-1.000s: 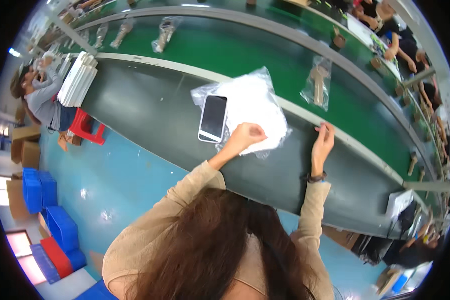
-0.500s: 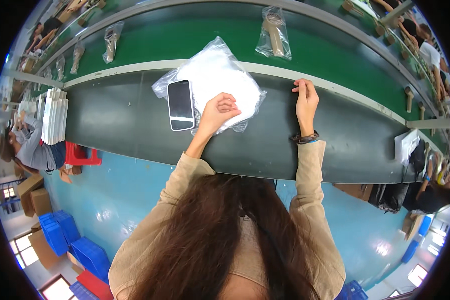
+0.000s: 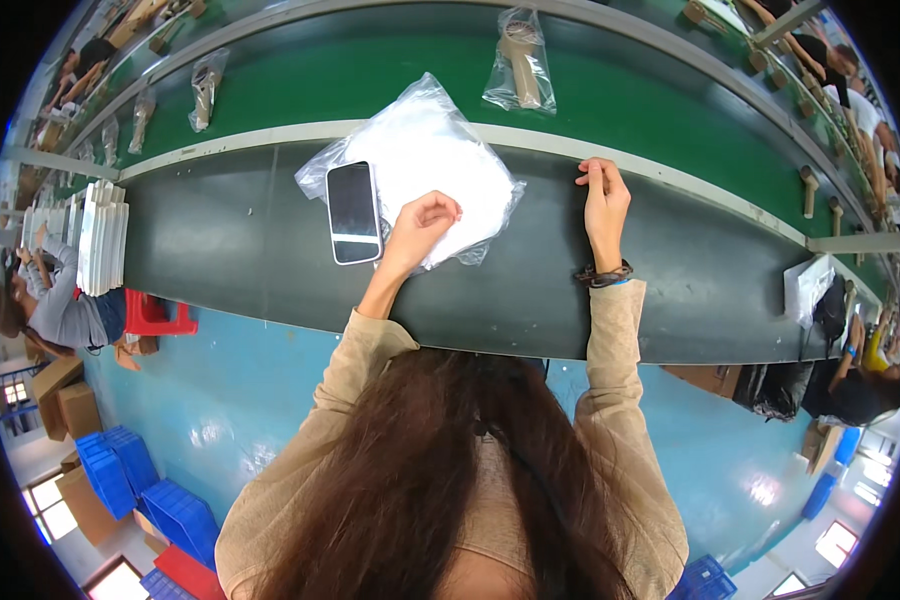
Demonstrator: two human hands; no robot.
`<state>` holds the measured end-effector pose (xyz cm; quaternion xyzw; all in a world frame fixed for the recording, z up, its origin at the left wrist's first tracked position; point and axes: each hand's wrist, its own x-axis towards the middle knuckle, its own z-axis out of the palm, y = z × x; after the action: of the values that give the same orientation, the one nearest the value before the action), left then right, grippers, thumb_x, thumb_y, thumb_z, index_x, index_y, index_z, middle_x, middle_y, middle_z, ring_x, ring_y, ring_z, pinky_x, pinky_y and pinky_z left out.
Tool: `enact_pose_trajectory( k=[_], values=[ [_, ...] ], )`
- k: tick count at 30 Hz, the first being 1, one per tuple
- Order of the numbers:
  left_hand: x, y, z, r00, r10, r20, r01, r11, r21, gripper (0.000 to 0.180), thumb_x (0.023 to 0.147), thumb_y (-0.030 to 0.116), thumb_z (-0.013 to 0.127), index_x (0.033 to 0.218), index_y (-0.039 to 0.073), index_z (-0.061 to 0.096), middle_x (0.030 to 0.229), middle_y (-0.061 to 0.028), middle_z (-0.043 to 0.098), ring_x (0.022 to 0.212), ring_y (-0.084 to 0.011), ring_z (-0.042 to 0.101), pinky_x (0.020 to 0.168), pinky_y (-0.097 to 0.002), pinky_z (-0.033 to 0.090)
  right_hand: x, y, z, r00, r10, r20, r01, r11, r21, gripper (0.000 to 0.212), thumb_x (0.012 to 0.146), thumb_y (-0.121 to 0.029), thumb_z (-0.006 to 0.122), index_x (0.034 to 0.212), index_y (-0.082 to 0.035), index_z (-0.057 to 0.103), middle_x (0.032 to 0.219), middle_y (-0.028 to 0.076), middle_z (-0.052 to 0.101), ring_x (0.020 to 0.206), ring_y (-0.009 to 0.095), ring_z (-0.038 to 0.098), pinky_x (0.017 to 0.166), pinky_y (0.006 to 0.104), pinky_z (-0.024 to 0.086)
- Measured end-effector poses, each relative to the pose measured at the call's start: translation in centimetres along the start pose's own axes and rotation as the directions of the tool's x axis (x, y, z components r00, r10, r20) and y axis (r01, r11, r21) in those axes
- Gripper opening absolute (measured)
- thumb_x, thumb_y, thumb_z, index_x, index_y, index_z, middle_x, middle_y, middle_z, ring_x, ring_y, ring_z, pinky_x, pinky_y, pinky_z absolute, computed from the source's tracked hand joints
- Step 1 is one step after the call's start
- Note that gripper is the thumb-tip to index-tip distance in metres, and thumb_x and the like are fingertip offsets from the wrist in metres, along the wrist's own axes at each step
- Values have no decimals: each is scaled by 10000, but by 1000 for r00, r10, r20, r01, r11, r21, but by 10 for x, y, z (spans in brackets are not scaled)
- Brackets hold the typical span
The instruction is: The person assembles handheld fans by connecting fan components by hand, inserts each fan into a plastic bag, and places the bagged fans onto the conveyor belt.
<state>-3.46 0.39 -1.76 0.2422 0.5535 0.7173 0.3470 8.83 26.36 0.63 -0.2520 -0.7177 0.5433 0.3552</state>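
My left hand [image 3: 420, 228] lies over a stack of clear plastic bags [image 3: 445, 150], which looks white in the glare. Its fingers are curled in toward the thumb, and I see nothing in them. Left of that hand, a phone [image 3: 354, 212] with a dark screen and pale edge rests partly on the bags. My right hand [image 3: 606, 205], a dark bracelet at its wrist, is raised over the dark worktop [image 3: 690, 270], right of the bags. Its fingers are loosely bent, a little apart and empty.
Beyond a pale rail, a green conveyor [image 3: 370, 75] carries bagged beige handheld fans [image 3: 522, 65]. White flat pieces [image 3: 102, 238] stand at the left end, near a seated person [image 3: 60, 300]. A white plastic bag [image 3: 808, 290] and black bags lie right. Blue crates [image 3: 180, 515] stand lower left.
The bagged fans on the conveyor have shifted left. My left hand's fingers have drawn closer to the thumb. My right hand stays in nearly the same place. The whole view has shifted slightly.
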Motion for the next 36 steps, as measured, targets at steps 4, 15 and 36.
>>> enact_pose_trajectory(
  k=[4, 15, 36],
  values=[
    [-3, -2, 12, 992, -9, -124, 35, 978, 206, 145, 831, -47, 609, 965, 1, 635, 930, -47, 663, 868, -99, 622, 781, -234, 498, 0, 6, 2, 1000, 3, 10, -3, 1000, 11, 222, 977, -170, 529, 956, 27, 631, 883, 63, 660, 727, 120, 602, 703, 252, 472],
    [-7, 8, 30, 959, 224, -174, -119, 874, 472, 383, 755, 127, 790, 1092, 55, 624, 1087, -48, 608, 978, -157, 596, 864, -301, 500, 1, 9, -3, 999, -14, 49, 17, 997, -71, 255, 992, -194, 511, 983, 32, 631, 893, 68, 659, 743, 116, 571, 724, 255, 461],
    [-6, -7, 33, 916, 301, -266, -114, 829, 547, 361, 767, -2, 709, 1085, 68, 554, 1039, -39, 603, 940, -178, 604, 812, -310, 506, -3, -1, 4, 998, 41, 42, -37, 995, -94, 225, 972, -159, 543, 962, 35, 659, 884, 88, 689, 788, 142, 638, 731, 282, 515]
  ],
)
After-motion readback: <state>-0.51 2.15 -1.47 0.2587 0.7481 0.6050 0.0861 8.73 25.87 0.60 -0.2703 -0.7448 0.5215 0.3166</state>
